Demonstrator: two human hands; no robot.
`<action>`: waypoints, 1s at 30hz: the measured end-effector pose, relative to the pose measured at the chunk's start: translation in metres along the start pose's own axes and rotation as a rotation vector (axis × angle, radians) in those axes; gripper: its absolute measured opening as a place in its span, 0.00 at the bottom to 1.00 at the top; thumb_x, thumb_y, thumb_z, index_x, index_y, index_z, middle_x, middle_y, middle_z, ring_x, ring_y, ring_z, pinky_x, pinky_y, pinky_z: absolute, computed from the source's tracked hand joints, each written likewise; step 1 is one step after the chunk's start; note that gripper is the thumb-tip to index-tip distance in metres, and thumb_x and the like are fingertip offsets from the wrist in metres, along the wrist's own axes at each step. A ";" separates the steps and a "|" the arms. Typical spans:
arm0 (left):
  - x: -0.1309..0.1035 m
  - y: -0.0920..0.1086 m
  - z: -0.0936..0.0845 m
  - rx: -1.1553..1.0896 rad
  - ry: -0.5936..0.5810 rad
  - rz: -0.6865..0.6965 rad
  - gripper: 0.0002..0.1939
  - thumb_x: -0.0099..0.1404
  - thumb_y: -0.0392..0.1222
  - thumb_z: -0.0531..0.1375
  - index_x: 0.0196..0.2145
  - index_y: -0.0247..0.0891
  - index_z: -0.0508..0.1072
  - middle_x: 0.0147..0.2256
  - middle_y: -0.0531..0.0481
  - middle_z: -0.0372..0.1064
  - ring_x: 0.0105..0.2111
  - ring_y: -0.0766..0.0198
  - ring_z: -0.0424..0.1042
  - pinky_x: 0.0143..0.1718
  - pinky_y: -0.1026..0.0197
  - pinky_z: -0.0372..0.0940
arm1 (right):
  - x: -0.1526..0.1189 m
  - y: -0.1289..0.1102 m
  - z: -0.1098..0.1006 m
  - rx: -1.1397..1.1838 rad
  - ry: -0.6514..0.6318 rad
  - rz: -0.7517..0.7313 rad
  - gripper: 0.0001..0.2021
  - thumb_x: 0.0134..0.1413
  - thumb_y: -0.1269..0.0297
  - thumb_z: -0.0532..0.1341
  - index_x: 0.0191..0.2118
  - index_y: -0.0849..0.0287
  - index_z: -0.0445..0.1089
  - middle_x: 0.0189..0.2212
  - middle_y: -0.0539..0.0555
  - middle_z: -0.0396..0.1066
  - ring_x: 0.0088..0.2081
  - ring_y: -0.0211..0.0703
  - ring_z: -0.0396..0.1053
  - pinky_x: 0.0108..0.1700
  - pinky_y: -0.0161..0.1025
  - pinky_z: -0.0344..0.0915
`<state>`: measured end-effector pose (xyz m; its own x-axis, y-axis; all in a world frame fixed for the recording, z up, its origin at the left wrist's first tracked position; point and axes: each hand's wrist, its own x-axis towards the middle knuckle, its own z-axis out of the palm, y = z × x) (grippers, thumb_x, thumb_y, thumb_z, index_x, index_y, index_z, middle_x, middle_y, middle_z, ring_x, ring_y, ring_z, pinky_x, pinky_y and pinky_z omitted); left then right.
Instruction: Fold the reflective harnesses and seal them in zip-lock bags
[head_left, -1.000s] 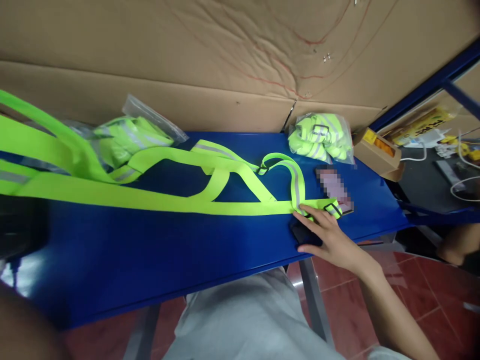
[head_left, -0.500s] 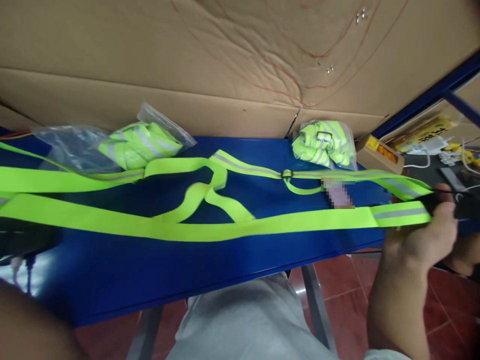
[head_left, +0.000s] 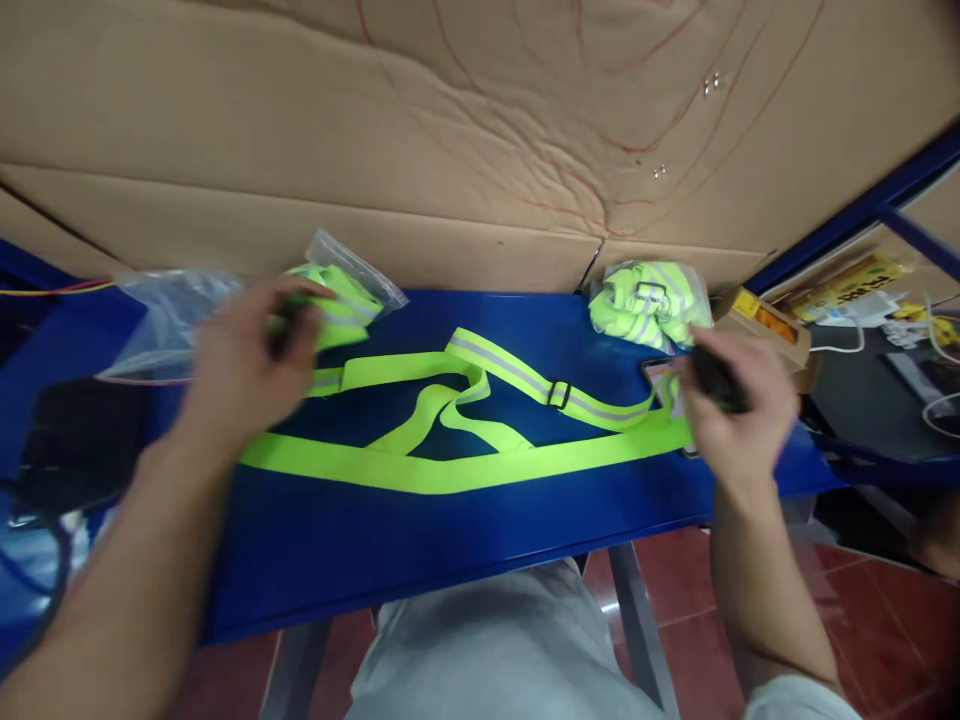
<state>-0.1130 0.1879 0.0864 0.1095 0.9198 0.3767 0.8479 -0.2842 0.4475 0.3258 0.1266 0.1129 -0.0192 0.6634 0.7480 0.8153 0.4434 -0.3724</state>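
Note:
A neon-yellow reflective harness [head_left: 442, 476] with grey stripes stretches across the blue table between my hands. My left hand [head_left: 251, 355], slightly blurred, is closed on one end, where a black piece [head_left: 282, 330], possibly a buckle, shows by the fingers. The other end is in my closed right hand [head_left: 742, 405], with a similar black piece [head_left: 718, 380] at the thumb side. A dark slider [head_left: 559, 394] sits on the upper strap, and short straps cross in the middle. Partly covered by the right hand and strap is a phone [head_left: 658, 372].
Behind my left hand lie a bagged harness [head_left: 349, 300] and a loose clear plastic bag [head_left: 169, 310]. Another bagged harness [head_left: 649, 300] rests at the cardboard wall [head_left: 480, 150]. A small cardboard box [head_left: 765, 330] stands right; a black device [head_left: 82, 440] lies left.
My right hand has moved left and inward with its harness end. My left hand has come into view from the left. The harness has slackened and gathered toward the table's middle.

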 end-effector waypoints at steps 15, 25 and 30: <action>-0.014 -0.027 0.056 0.137 -0.413 0.159 0.25 0.67 0.37 0.55 0.60 0.44 0.73 0.60 0.42 0.66 0.60 0.47 0.69 0.64 0.41 0.63 | -0.001 0.014 0.071 -0.535 -0.803 -0.125 0.12 0.67 0.60 0.62 0.47 0.57 0.82 0.39 0.60 0.84 0.39 0.54 0.78 0.43 0.47 0.62; -0.017 -0.027 0.058 0.165 -0.407 0.160 0.27 0.68 0.41 0.55 0.64 0.48 0.73 0.60 0.40 0.66 0.57 0.41 0.70 0.59 0.38 0.65 | 0.007 0.023 0.059 -0.281 -0.791 -0.120 0.21 0.70 0.51 0.63 0.60 0.57 0.75 0.56 0.60 0.79 0.55 0.58 0.78 0.53 0.49 0.67; -0.018 -0.026 0.059 0.111 -0.430 0.167 0.27 0.69 0.38 0.54 0.62 0.55 0.76 0.60 0.43 0.66 0.60 0.46 0.68 0.62 0.42 0.63 | -0.011 0.009 0.061 -0.182 -0.780 -0.145 0.27 0.66 0.44 0.66 0.62 0.54 0.73 0.59 0.61 0.76 0.58 0.57 0.76 0.56 0.51 0.65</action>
<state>-0.1062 0.1949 0.0204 0.4338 0.8993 0.0559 0.8482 -0.4285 0.3113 0.2981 0.1607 0.0678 -0.4745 0.8658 0.1589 0.8538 0.4966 -0.1563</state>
